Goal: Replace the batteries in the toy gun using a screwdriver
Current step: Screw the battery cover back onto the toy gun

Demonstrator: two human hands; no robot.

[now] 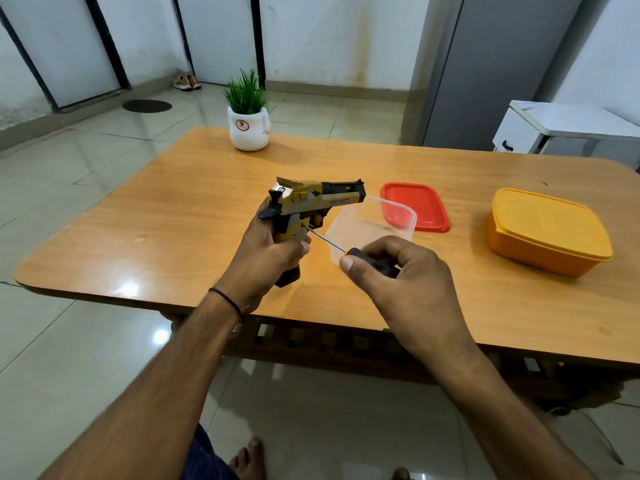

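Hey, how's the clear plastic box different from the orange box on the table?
The clear box is see-through; the orange box is opaque. The clear box stands open, a red lid lying flat beside it; the orange box has its lid on. The clear box is partly hidden by the right hand; the orange box sits apart to the right. Both are rounded rectangular boxes on the table.

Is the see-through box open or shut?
Open. The clear box has no lid on; a red lid lies flat beside it.

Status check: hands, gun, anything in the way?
Left hand grips toy gun by handle. Right hand holds screwdriver, tip at grip. Clear tub close behind, not blocking.
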